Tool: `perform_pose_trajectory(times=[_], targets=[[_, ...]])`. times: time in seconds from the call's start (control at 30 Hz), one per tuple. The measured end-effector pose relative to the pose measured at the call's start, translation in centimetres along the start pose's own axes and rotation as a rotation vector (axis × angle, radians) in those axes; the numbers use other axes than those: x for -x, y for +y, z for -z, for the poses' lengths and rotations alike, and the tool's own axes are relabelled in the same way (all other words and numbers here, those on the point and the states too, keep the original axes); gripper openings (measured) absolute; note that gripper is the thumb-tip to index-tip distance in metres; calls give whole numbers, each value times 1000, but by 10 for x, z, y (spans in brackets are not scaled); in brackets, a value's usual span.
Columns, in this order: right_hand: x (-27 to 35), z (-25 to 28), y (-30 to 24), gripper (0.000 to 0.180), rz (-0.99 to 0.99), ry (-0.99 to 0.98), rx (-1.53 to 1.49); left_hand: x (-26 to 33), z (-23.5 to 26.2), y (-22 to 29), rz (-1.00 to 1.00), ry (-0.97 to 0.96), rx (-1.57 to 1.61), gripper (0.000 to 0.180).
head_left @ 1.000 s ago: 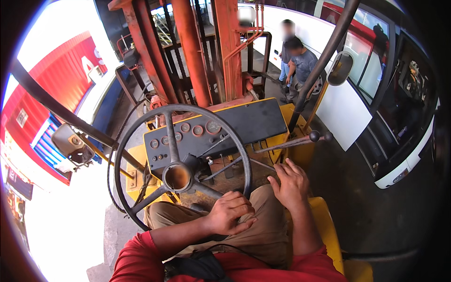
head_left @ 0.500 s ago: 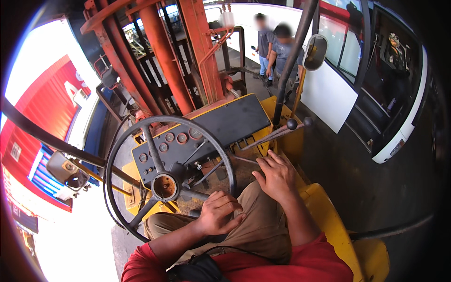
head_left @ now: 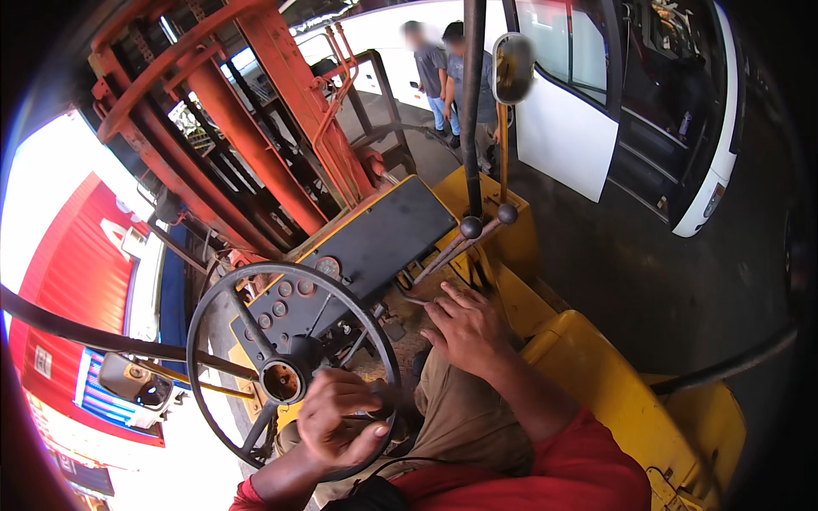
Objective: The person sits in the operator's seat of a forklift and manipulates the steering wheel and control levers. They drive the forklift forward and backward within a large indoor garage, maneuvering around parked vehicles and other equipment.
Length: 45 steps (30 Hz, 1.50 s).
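Observation:
My left hand [head_left: 339, 419], slightly blurred, is raised over the lower right part of the black steering wheel [head_left: 223, 295]. Its fingers curl and its thumb points right; whether it grips the rim or a spoke I cannot make out. My right hand [head_left: 469, 330] hovers or rests by my right knee, palm down, fingers apart and holding nothing. Its fingertips are close to a thin bent lever [head_left: 412, 296]; contact is unclear. Two ball-topped levers [head_left: 471, 226] rise beyond this hand. Behind the wheel is the dark dashboard [head_left: 379, 243] with round gauges [head_left: 327, 266].
An orange-red lifting mast [head_left: 247, 136] stands ahead. Two people [head_left: 432, 72] stand beyond it at a white vehicle. An open bus door [head_left: 673, 145] is at right. Mirrors [head_left: 514, 68] are mounted on yellow rods. A red container [head_left: 77, 264] lies left, yellow bodywork [head_left: 579, 366] right.
My left hand has risen from my lap to over the wheel. My right hand stays spread near the levers. The view has turned, so the surroundings appear shifted and tilted.

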State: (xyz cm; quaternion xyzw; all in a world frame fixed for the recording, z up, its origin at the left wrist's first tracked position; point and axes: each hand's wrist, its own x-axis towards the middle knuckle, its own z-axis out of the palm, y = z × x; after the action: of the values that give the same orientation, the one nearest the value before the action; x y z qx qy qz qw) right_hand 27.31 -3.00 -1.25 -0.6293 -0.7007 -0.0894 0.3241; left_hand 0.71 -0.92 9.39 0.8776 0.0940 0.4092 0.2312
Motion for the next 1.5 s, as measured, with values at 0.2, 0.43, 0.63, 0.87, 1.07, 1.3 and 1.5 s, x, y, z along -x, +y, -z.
perform_pose_trajectory(times=[0.2,0.43,0.63,0.87,1.07,1.3,1.5], targets=[[-1,9,2,43,9,16,-31,-51,51,84,-359,845,-73,29],[-3,8,2,44,19,15,-51,-91,60,92,-644,970,-151,32],[-2,7,2,44,16,16,-45,-91,63,95,-694,1009,-206,35],[-5,11,1,45,5,-22,-27,-95,68,103,-727,1064,-205,41],[-5,12,3,44,3,-33,-27,-80,83,114,-697,954,-226,47],[-5,8,3,44,9,11,-13,-81,82,112,-660,988,-320,47],[-9,12,-1,44,8,-24,-40,-83,81,108,-690,1008,-305,48]])
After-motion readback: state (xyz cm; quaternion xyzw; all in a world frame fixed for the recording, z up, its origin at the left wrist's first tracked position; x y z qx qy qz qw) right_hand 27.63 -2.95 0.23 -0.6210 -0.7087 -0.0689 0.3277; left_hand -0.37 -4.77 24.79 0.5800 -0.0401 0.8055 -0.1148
